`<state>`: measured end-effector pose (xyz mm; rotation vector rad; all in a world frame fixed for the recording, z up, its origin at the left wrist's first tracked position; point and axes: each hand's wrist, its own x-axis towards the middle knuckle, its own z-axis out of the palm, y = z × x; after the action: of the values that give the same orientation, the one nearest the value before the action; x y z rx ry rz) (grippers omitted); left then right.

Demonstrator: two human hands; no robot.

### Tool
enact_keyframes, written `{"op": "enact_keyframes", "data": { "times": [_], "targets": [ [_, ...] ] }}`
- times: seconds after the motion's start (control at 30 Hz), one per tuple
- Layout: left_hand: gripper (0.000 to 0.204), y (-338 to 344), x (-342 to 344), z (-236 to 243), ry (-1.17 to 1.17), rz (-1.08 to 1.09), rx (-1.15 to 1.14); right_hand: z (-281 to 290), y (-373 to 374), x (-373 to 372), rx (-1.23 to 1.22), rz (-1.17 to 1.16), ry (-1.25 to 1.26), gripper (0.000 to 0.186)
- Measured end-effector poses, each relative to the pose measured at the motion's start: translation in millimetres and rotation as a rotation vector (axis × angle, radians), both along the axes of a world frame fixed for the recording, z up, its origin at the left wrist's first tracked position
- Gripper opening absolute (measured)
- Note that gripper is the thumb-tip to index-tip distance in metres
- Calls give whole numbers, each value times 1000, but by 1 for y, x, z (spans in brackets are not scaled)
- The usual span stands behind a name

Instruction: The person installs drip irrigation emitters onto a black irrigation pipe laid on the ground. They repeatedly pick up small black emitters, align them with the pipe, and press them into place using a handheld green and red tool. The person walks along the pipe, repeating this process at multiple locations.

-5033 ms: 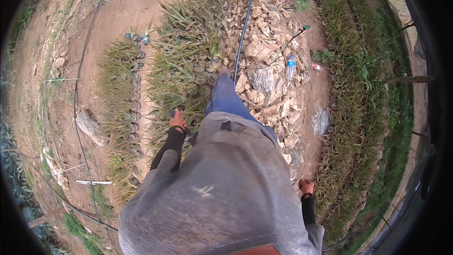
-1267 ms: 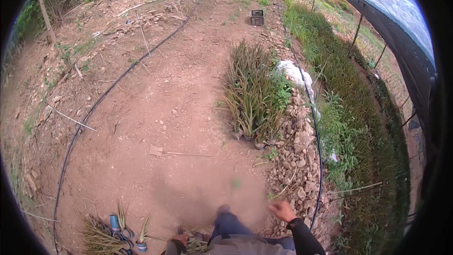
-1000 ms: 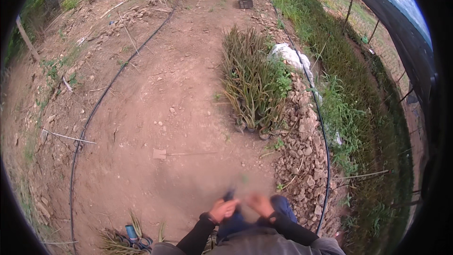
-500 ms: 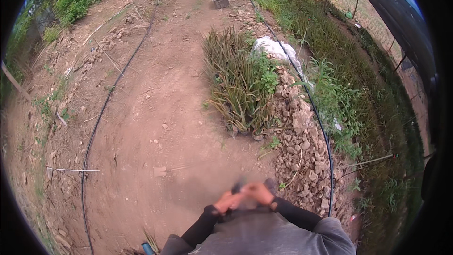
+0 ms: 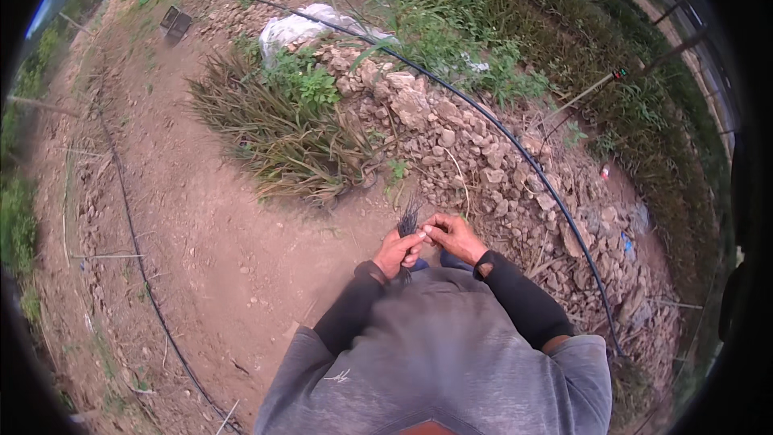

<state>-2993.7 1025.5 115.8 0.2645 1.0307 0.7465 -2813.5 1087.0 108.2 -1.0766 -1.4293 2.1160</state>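
Note:
My left hand (image 5: 397, 252) is closed around a small bundle of thin dark grass-like shoots (image 5: 409, 218), whose tips fan upward above my fist. My right hand (image 5: 453, 236) meets it from the right, fingertips pinching at the top of the bundle next to my left thumb. Both hands are held close in front of my grey shirt, above bare brown soil at the foot of a stone strip.
A large clump of dry grassy plants (image 5: 278, 133) lies ahead on the soil. A band of loose stones (image 5: 475, 157) runs right of it, crossed by a black hose (image 5: 515, 149). Another black hose (image 5: 129, 225) curves on the left. A white sack (image 5: 302, 24) lies beyond.
My view has swung right and closer to the grass clump. My hands, joined at my waist half a second ago, now hold the shoot bundle up higher and clearly visible.

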Motion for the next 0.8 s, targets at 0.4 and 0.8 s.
{"op": "enact_keyframes", "data": {
  "times": [0.4, 0.8],
  "targets": [
    [10, 55, 29, -36, -46, -566, -58, -34, -50, 17, 43, -664, -195, 16],
    [9, 129, 168, -27, -114, -896, -78, -36, -27, 141, -176, -1014, 158, 13]
  ]
}}
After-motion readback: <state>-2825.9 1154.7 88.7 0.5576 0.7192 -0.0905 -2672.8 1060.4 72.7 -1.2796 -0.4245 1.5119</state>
